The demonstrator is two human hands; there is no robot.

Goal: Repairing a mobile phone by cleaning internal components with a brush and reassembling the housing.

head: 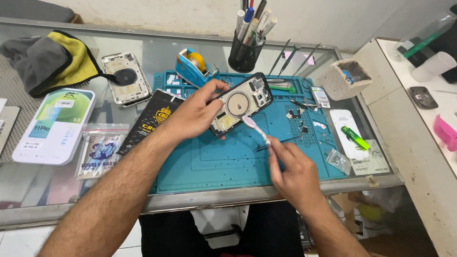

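Note:
My left hand (pixel 193 114) holds an opened black phone housing (pixel 243 102) tilted above the teal work mat (pixel 214 162), its inside with a round coil facing up. My right hand (pixel 293 171) grips a small white and pink brush (pixel 254 127), whose head touches the lower edge of the housing. A thin black tweezer (pixel 276 143) lies on the mat just beyond my right fingers.
A second phone housing (pixel 126 78), a tape dispenser (pixel 193 66) and a black pen cup (pixel 245 52) stand behind. A white box (pixel 54 126), a bag of swabs (pixel 100 152) and a black pack (pixel 152 119) lie left. Small parts, a green lighter (pixel 354 137) and a grey block (pixel 350 78) sit right.

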